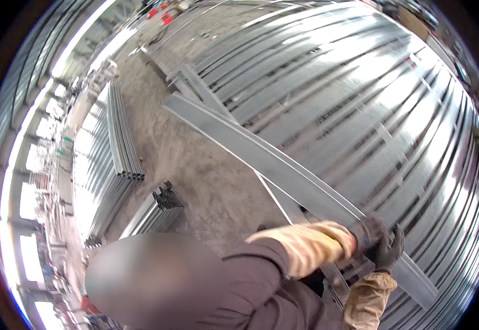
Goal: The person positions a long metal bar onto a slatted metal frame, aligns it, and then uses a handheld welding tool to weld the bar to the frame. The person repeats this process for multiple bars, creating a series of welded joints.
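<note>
My left hand (369, 233), in a dark grey glove, is raised over a long grey metal channel (261, 157). Motion smears its fingers, so their closure and any grip stay unclear. Close against it is my right hand (389, 254), in a dark glove, with its fingers pointing up and partly apart. The two gloves meet or overlap. Loose tan sleeves cover both forearms. The channel lies slantwise across other metal lengths, passing under my hands to its lower right end. Whether either hand touches it cannot be made out.
Many parallel metal strips (327, 104) spread across the right side. On the left, a stack of ribbed metal profiles (121, 132) and a smaller bundle (154, 212) rest on the dusty floor (201, 181). Another metal length (206, 91) crosses near the channel's far end.
</note>
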The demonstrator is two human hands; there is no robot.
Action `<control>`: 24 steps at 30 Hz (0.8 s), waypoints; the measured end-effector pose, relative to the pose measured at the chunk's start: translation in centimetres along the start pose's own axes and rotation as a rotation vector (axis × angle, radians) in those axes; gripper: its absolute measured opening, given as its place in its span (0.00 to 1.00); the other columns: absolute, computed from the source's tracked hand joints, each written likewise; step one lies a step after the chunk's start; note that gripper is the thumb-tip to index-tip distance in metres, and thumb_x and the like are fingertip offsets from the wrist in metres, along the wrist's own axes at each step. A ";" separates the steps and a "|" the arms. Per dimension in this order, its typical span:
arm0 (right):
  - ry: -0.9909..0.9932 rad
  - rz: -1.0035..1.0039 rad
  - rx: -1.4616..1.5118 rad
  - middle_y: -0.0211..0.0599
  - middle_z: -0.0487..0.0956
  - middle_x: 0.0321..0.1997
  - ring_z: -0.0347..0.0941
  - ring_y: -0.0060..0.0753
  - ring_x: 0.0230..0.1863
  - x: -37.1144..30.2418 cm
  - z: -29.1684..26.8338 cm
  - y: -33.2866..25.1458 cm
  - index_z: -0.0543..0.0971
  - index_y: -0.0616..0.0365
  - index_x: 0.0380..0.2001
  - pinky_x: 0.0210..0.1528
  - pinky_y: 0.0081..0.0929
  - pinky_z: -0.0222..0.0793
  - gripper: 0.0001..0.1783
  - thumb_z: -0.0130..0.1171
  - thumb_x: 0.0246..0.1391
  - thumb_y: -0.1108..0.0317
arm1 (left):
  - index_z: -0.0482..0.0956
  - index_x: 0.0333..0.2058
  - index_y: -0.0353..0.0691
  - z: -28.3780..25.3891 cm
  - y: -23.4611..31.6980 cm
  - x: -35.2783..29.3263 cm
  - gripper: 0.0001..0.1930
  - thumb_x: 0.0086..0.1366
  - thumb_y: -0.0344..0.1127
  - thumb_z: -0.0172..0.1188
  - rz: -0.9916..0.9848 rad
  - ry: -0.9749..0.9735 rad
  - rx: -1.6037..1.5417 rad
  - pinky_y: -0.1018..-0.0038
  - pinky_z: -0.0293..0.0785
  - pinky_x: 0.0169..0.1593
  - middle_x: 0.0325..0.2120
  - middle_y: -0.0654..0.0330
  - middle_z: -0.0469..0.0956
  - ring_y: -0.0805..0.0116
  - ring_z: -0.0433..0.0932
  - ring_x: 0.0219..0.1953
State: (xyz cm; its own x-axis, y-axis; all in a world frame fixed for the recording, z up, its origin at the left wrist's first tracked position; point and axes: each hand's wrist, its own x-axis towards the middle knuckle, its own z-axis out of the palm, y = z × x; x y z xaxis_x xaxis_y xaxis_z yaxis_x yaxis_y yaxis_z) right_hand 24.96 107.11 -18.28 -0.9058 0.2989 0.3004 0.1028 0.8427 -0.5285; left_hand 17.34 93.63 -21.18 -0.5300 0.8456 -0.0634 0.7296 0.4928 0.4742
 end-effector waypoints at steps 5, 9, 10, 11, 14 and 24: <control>0.110 0.040 -0.355 0.47 0.80 0.62 0.71 0.53 0.65 -0.7 5.0 -0.8 0.82 0.61 0.55 0.67 0.46 0.65 0.22 0.64 0.61 0.60 | 0.75 0.56 0.55 0.4 -6.7 -12.3 0.20 0.65 0.45 0.52 0.078 0.650 0.138 0.41 0.47 0.73 0.64 0.57 0.69 0.51 0.61 0.69; 0.146 0.004 -0.319 0.46 0.81 0.60 0.73 0.51 0.65 1.0 7.2 -4.5 0.81 0.59 0.57 0.67 0.46 0.66 0.23 0.64 0.61 0.60 | 0.69 0.63 0.57 -11.0 -17.9 -25.4 0.37 0.52 0.50 0.67 -0.064 0.196 0.019 0.46 0.51 0.73 0.69 0.57 0.64 0.50 0.60 0.71; 0.135 -0.054 -0.294 0.46 0.81 0.60 0.73 0.51 0.65 1.8 8.1 -6.3 0.81 0.58 0.57 0.67 0.46 0.66 0.23 0.64 0.61 0.60 | 0.67 0.65 0.57 -13.9 -20.5 -28.2 0.44 0.48 0.52 0.72 -0.152 0.072 0.029 0.48 0.51 0.73 0.70 0.57 0.62 0.49 0.60 0.72; 0.115 -0.095 -0.269 0.47 0.81 0.59 0.73 0.51 0.64 2.5 10.2 -10.0 0.81 0.59 0.57 0.67 0.45 0.66 0.23 0.64 0.61 0.60 | 0.65 0.67 0.56 -15.3 -23.2 -31.2 0.48 0.45 0.52 0.74 -0.216 0.076 0.081 0.49 0.49 0.75 0.72 0.57 0.60 0.49 0.58 0.73; 0.088 -0.271 -0.223 0.48 0.82 0.58 0.75 0.49 0.62 3.5 16.5 -20.8 0.82 0.58 0.56 0.66 0.45 0.66 0.22 0.65 0.60 0.64 | 0.59 0.72 0.56 -19.5 -30.3 -38.0 0.57 0.42 0.53 0.78 -0.317 0.078 0.212 0.50 0.46 0.77 0.75 0.56 0.56 0.48 0.55 0.75; -0.155 -0.198 -0.184 0.43 0.80 0.60 0.71 0.52 0.66 4.2 29.5 -37.8 0.78 0.56 0.60 0.73 0.47 0.55 0.26 0.62 0.60 0.59 | 0.54 0.74 0.58 -32.2 -49.5 -51.4 0.56 0.48 0.53 0.74 -0.428 -0.095 0.467 0.52 0.45 0.77 0.75 0.59 0.55 0.55 0.53 0.76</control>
State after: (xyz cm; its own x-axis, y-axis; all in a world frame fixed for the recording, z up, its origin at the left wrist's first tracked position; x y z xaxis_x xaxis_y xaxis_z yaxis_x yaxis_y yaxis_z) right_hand 5.13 63.36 -20.43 -0.9661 0.0611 0.2507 -0.0216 0.9490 -0.3147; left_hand -5.42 19.17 -13.11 -0.7912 0.5579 -0.2504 0.5845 0.8103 -0.0417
